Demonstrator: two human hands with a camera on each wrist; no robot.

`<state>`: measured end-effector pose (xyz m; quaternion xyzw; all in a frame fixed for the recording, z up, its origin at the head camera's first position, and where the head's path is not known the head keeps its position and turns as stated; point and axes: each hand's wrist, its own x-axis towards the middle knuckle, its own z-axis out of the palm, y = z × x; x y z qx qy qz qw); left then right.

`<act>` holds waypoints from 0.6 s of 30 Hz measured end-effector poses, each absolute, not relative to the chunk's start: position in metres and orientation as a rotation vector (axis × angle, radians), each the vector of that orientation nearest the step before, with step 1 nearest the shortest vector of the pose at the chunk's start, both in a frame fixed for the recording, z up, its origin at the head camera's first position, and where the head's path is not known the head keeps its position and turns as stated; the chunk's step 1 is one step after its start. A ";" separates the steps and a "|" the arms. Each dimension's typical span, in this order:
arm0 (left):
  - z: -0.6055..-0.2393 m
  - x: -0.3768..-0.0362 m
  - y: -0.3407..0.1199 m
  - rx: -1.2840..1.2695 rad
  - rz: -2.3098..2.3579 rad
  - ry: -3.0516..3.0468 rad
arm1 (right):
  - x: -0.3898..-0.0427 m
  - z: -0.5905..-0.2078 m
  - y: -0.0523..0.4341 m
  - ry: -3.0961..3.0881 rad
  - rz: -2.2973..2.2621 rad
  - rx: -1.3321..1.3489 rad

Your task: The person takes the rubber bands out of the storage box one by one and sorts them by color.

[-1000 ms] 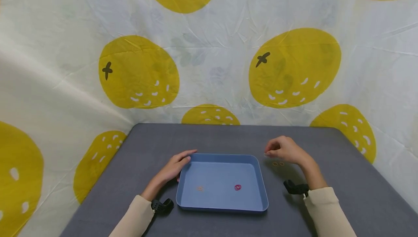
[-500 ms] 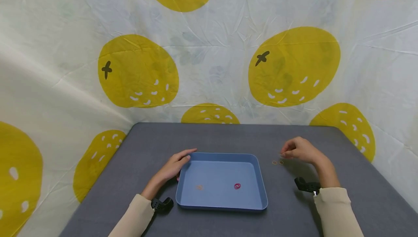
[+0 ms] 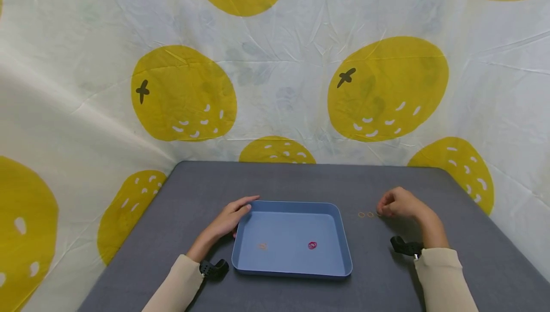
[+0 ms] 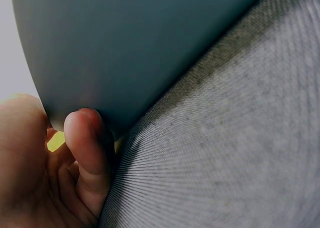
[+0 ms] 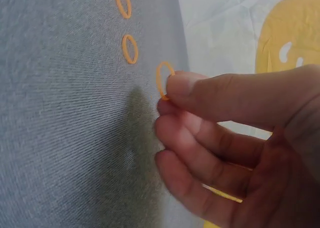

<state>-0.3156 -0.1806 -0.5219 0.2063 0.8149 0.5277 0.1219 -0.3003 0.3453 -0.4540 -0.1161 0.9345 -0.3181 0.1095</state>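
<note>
My right hand pinches a small orange-yellow rubber band between thumb and fingertips, close over the table. Two matching rubber bands lie flat in a row beside it, the nearer one and the farther one. My left hand holds the back left corner of a blue tray, thumb at the rim and curled fingers against the outer wall. Inside the tray, pale tan rubber bands lie on the left and red rubber bands on the right.
A grey cloth-covered table carries everything. Behind it and to the left hangs a white curtain printed with big yellow fruits. Black straps with cameras sit on both wrists, such as the right wrist camera.
My right hand has moved to the right, past the two bands on the table, and come down with its rubber band at the end of their row. The left hand and tray stay put.
</note>
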 end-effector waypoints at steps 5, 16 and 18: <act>-0.521 -0.316 -0.180 0.594 1.535 2.378 | -0.301 -0.458 0.348 2.712 -0.948 -0.315; -0.521 -0.316 -0.179 0.578 1.527 2.391 | -0.302 -0.462 0.347 2.726 -0.906 -0.271; -0.521 -0.316 -0.179 0.572 1.525 2.394 | -0.302 -0.462 0.346 2.722 -0.904 -0.265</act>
